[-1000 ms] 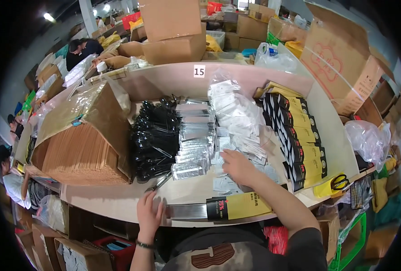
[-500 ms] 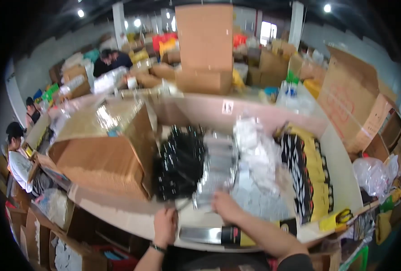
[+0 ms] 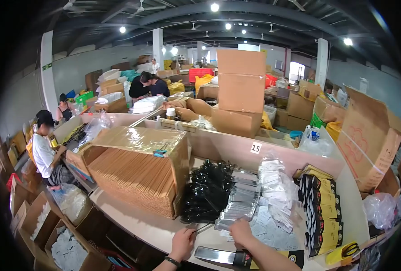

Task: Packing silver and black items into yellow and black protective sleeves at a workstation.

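My left hand is closed, pinching one end of a thin dark rod-like piece beside a heap of glossy black pieces. My right hand has its fingers curled at the near end of a row of slim silvery-clear pieces; what they grip is hidden. Just below both hands lies a flat item with a shiny silver blade-like part and a black and yellow end, partly under my right forearm. White packets and pale grey slips lie right of the silvery row.
A cardboard box on its side, packed with brown card sheets, stands left on the table. Overlapping black and yellow cards lie right, near black-handled scissors. A low partition borders the back. A person works at far left.
The view has tilted up and shifted, so hands and table items sit lower and further right. Both hands stay at the near ends of the same rows. The picture is sharper.
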